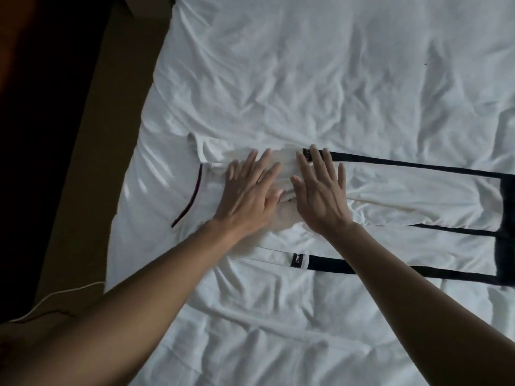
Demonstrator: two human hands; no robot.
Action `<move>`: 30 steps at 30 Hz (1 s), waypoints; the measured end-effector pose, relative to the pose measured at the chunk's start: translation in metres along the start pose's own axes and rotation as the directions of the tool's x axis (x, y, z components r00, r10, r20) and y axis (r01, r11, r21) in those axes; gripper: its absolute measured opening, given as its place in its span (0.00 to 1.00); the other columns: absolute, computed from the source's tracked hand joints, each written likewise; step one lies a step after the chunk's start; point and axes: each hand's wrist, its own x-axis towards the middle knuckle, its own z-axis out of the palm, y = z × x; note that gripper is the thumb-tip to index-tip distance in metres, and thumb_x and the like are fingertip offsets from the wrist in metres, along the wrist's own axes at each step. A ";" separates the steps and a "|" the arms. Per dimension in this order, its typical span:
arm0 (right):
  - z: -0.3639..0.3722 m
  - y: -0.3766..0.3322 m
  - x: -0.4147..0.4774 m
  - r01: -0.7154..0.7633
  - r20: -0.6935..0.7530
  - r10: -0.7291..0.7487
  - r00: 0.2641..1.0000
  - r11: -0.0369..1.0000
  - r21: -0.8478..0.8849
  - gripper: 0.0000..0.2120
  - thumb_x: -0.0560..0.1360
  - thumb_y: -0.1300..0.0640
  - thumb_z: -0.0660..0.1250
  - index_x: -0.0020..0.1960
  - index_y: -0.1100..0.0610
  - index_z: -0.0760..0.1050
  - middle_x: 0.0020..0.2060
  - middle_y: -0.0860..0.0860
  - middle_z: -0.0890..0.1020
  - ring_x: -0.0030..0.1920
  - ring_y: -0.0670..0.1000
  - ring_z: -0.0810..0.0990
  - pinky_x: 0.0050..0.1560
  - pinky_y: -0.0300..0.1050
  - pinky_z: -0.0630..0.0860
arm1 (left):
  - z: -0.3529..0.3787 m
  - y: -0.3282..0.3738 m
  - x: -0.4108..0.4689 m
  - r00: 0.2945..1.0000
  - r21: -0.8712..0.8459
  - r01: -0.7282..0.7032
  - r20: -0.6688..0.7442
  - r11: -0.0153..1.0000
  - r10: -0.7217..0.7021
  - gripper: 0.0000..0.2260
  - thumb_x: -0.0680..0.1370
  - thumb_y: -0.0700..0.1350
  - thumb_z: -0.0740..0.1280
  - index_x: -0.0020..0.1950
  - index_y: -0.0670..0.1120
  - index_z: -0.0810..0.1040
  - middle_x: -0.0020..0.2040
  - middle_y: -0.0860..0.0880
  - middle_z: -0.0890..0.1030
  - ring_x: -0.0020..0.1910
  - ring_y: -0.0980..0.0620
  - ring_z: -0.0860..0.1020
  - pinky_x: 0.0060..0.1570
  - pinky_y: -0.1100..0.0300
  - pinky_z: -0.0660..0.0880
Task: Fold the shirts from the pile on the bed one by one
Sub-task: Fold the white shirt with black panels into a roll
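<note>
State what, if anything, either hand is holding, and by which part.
Nothing is held. The left hand and right hand lie flat, fingers straight, pressing on the middle of the white shirt spread on the bed.

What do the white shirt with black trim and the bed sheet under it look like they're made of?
White shirt: soft matte knit, probably cotton or a blend; it lies limp with fine shallow wrinkles. Black trim: flat matte fabric strip, seemingly sewn on; fibre unclear. Bed sheet: thin white woven cloth, likely cotton, with sharper creases and a faint sheen where light hits.
</note>
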 end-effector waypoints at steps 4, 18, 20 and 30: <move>-0.007 0.065 -0.008 -0.108 -0.006 0.108 0.994 0.987 -0.120 0.29 0.85 0.37 0.45 0.84 0.45 0.50 0.84 0.49 0.50 0.83 0.54 0.43 0.80 0.66 0.38 | 0.033 -0.008 -0.001 0.997 0.146 0.030 0.066 0.989 -0.040 0.31 0.84 0.65 0.49 0.85 0.55 0.52 0.86 0.50 0.47 0.84 0.47 0.44 0.80 0.36 0.46; -0.079 0.278 -0.076 -0.382 -0.058 0.378 0.924 0.907 -0.175 0.32 0.84 0.33 0.43 0.84 0.45 0.44 0.84 0.49 0.47 0.83 0.55 0.42 0.79 0.68 0.39 | 0.028 0.007 0.001 0.993 0.252 0.065 0.082 0.966 -0.088 0.30 0.84 0.62 0.45 0.85 0.55 0.51 0.86 0.51 0.47 0.84 0.47 0.46 0.79 0.37 0.47; -0.090 0.301 -0.085 -0.436 -0.071 0.430 0.900 0.884 -0.168 0.33 0.83 0.33 0.43 0.84 0.45 0.45 0.84 0.48 0.48 0.83 0.55 0.43 0.79 0.69 0.40 | 0.026 0.018 0.002 0.989 0.236 0.115 0.061 0.965 -0.133 0.29 0.83 0.59 0.48 0.84 0.53 0.56 0.85 0.48 0.52 0.83 0.44 0.50 0.78 0.36 0.50; -0.149 0.361 -0.084 -0.287 -0.088 0.282 0.955 0.956 -0.050 0.31 0.83 0.46 0.61 0.82 0.53 0.57 0.82 0.57 0.57 0.81 0.61 0.55 0.78 0.63 0.56 | 0.082 0.253 0.031 0.979 -0.017 -0.133 -0.157 0.991 0.129 0.24 0.73 0.39 0.63 0.70 0.40 0.76 0.72 0.35 0.72 0.71 0.35 0.71 0.69 0.37 0.68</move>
